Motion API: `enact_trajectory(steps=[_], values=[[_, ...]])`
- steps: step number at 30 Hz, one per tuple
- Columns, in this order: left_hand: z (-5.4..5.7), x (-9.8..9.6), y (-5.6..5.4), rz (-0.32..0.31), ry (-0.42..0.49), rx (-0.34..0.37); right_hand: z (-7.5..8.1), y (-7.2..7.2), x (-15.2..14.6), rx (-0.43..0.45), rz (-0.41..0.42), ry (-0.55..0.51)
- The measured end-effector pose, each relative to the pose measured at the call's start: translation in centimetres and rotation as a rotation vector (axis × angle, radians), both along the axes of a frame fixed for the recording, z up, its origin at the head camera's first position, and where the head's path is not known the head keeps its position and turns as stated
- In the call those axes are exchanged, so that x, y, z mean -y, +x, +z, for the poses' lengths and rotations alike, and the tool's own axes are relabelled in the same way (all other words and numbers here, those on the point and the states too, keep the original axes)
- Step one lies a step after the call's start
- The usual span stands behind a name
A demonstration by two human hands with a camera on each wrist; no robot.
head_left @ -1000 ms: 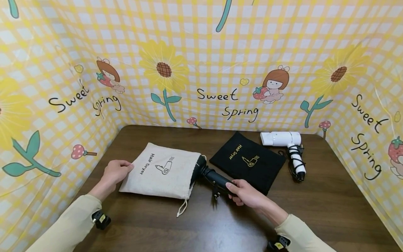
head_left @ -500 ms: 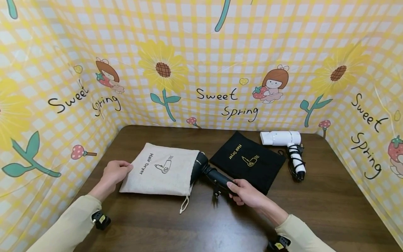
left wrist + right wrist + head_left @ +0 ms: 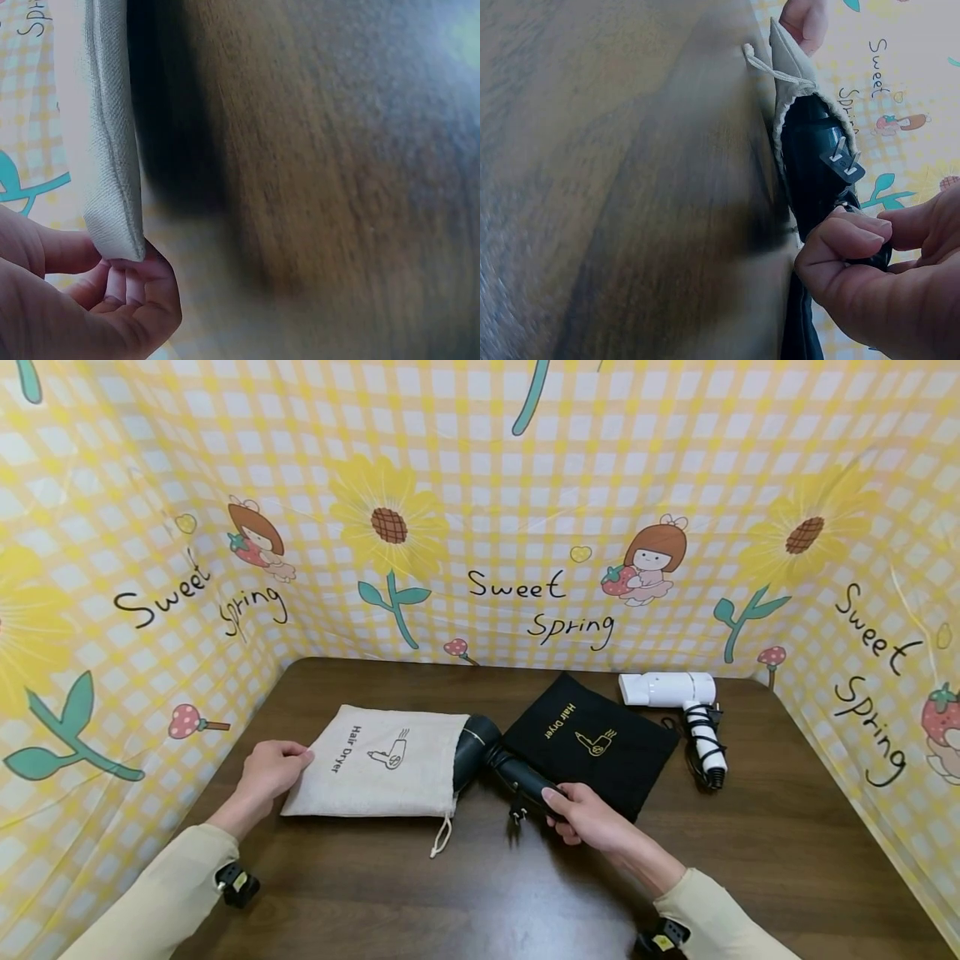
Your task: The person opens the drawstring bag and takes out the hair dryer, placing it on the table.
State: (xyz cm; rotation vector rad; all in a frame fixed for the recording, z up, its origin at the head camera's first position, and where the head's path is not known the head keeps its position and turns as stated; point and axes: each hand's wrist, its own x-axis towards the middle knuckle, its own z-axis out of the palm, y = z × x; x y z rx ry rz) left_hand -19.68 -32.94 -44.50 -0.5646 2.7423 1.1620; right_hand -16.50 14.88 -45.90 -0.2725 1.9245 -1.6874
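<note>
A cream drawstring bag point(image 3: 390, 764) printed "Hair Dryer" lies toward the left of the table, its mouth facing right. My left hand point(image 3: 272, 770) pinches its closed left end between thumb and fingers, as the left wrist view also shows. A black hair dryer point(image 3: 472, 752) sits partly inside the mouth; its far end is hidden by the cloth. My right hand point(image 3: 588, 814) grips the dryer's handle, fingers curled round it. In the right wrist view the plug point(image 3: 841, 161) hangs beside the handle and the drawstring point(image 3: 769, 67) dangles from the bag's mouth.
A black "Hair Dryer" bag point(image 3: 592, 743) lies flat just behind my right hand. Farther right is a white hair dryer point(image 3: 667, 691) with its black cord wound round the handle. Patterned cloth point(image 3: 480, 527) walls the brown table point(image 3: 480, 893) at the back and sides.
More of the black hair dryer's head shows outside the cream bag than before. The bag has shifted slightly left, while both hands have hardly moved.
</note>
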Motion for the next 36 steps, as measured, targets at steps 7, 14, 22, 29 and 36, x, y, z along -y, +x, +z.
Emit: enact_trajectory(steps=[7, 14, 22, 29, 36], values=[[0.02, 0.05, -0.18, 0.008, -0.006, 0.005, -0.07, -0.19, 0.01, 0.013, -0.019, -0.003], [0.1, 0.14, -0.21, 0.009, -0.004, 0.004, -0.07, -0.24, 0.05, 0.009, -0.031, -0.011], [0.25, 0.22, -0.13, 0.005, 0.014, 0.02, -0.19, -0.35, -0.06, 0.017, -0.053, -0.002], [0.36, 0.22, -0.15, 0.005, 0.003, 0.009, -0.23, -0.42, -0.23, 0.015, -0.059, -0.002], [0.31, 0.72, -0.15, 0.007, 0.0, 0.014, -0.25, -0.41, -0.4, 0.013, -0.062, -0.008]])
